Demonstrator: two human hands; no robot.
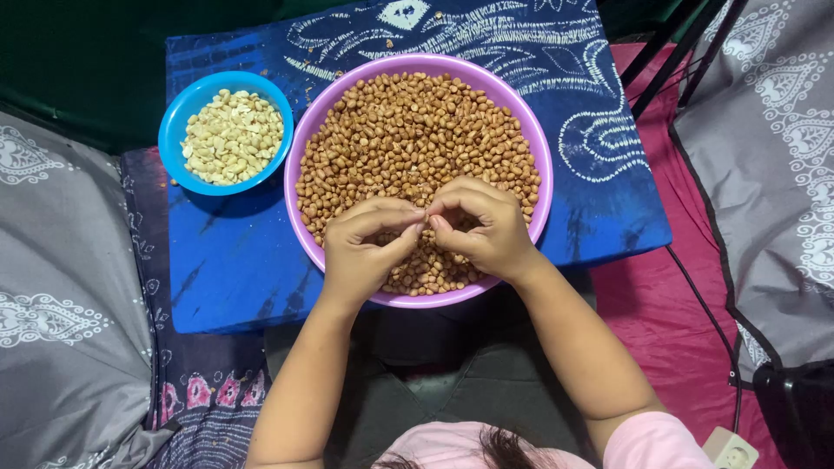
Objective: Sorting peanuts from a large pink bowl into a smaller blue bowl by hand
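Two hands (360,252) (486,230) — two bowls: one purple (300,148), one blue (174,122) — one blue patterned cloth (226,260).

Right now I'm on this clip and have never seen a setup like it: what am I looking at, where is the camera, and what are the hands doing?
There is no machine here, only a person working with bare hands. The single picture comes from a camera worn on the person's head, looking straight down.

On a low surface covered by a blue patterned cloth stand two bowls. The large purple bowl is full of brown, skin-on peanuts. The small blue bowl to its left holds pale, skinless peanuts.

The left hand and right hand meet over the purple bowl, fingertips pinched together, apparently on a single peanut, which is too small to see clearly. Grey patterned cushions lie around.
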